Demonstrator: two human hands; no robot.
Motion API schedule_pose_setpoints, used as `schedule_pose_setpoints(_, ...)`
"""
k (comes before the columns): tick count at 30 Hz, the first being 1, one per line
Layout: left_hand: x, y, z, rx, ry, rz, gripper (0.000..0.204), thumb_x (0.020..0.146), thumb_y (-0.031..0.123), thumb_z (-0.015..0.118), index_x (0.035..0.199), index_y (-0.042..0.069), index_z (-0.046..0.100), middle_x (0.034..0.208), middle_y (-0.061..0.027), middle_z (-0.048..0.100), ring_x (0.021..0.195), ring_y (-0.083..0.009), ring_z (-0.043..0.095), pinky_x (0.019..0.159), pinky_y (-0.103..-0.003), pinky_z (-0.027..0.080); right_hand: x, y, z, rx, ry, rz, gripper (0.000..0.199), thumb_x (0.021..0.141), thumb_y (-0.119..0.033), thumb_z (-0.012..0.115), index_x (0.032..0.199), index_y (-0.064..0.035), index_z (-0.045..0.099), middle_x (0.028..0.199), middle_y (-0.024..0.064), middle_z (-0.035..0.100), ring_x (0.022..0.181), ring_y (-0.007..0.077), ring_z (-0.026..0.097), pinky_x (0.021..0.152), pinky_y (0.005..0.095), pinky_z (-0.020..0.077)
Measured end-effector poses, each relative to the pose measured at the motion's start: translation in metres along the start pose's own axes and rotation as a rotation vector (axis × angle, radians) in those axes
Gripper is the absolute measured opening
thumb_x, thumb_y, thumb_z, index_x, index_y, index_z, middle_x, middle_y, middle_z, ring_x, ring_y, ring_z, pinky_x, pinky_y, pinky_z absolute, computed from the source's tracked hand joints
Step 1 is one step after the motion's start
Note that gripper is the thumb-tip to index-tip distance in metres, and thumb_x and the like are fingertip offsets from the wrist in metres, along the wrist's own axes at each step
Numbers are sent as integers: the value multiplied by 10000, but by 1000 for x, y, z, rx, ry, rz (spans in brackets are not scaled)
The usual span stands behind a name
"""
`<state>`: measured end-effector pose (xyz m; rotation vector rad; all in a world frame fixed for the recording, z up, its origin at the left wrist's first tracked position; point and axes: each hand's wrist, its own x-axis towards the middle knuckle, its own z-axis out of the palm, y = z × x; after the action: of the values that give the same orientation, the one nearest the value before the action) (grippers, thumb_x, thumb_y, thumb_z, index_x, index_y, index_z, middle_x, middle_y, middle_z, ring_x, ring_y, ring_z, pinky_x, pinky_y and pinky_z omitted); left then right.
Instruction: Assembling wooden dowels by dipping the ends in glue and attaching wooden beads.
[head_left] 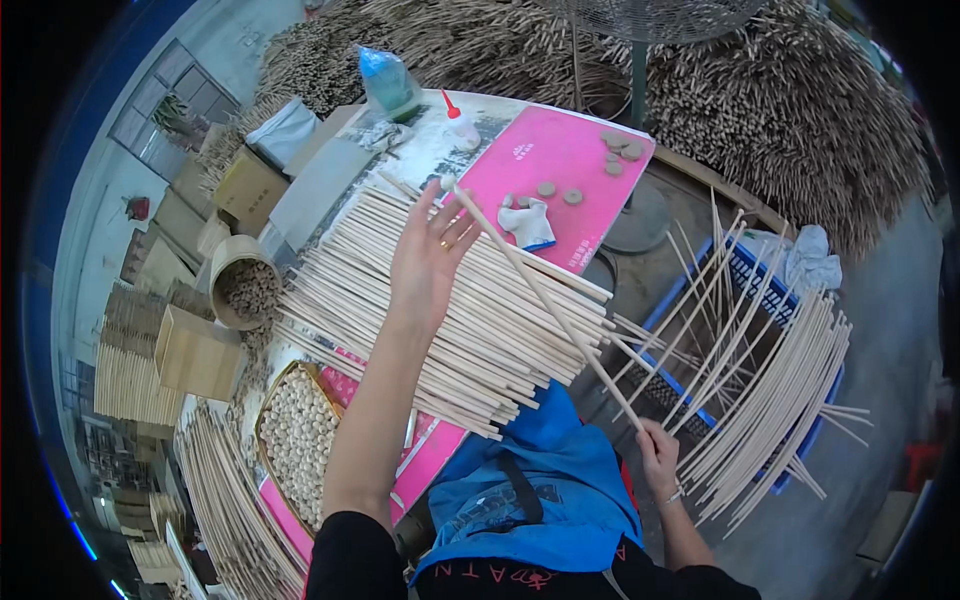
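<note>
A long pale wooden stick (555,303) slants across in front of me, with a small round wooden ball (447,183) at its far end. My right hand (658,460) is closed around the near end of this stick. Close to the ball, my left hand (432,245) is raised with its fingers stretched and apart, palm partly showing. Whether its fingertips touch the ball or stick, I cannot tell. Below the left hand, a layer of similar sticks (450,310) lies side by side on the table. A yellow-rimmed basket of wooden balls (297,440) stands by my left forearm.
A pink board (560,160) carries grey discs (572,196) and a white glove (527,224). Beyond are a red-tipped bottle (460,125) and a bagged container (388,85). A blue crate (745,270) with sticks stands right; a tipped bucket (240,283) lies left. Stick bundles (790,110) fill the back.
</note>
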<state>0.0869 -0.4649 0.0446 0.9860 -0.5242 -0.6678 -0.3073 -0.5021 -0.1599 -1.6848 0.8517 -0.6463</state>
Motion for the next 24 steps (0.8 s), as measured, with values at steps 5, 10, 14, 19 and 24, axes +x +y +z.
schedule_pose_setpoints(5,13,-12,-1,149,-12,-48,521,1069,391,382,1404,-5,431,1199,-165,601,1130,-270,596,1047,-425,465,-5,6,10,74,5,24,186,930,-105,619,1055,11,694,835,113,692,719,174,657,655,291,510)
schedule_pose_setpoints(10,23,-22,5,78,-13,-105,495,1062,388,415,1366,1,473,1079,-112,632,1064,-227,611,1009,-413,499,1,15,6,63,70,0,172,922,-125,632,1020,-3,704,841,124,665,759,220,665,688,314,510)
schedule_pose_setpoints(14,30,-28,63,171,-48,-83,495,1016,202,551,1446,12,394,1126,-135,632,1051,-257,653,958,-378,549,2,13,-4,131,156,60,150,910,-95,637,986,27,679,782,61,588,715,139,550,645,270,429)
schedule_pose_setpoints(19,32,-33,81,422,-33,21,560,960,137,631,1455,21,397,1101,-104,654,992,-208,681,873,-340,576,1,30,8,130,172,53,170,921,-114,652,1027,18,664,790,34,538,706,125,515,632,263,410)
schedule_pose_setpoints(24,43,-43,88,577,20,62,389,970,168,618,1319,8,557,935,-54,692,853,-138,683,771,-274,565,-1,39,7,146,205,93,135,889,-78,662,993,4,686,767,78,565,701,180,561,642,298,440)
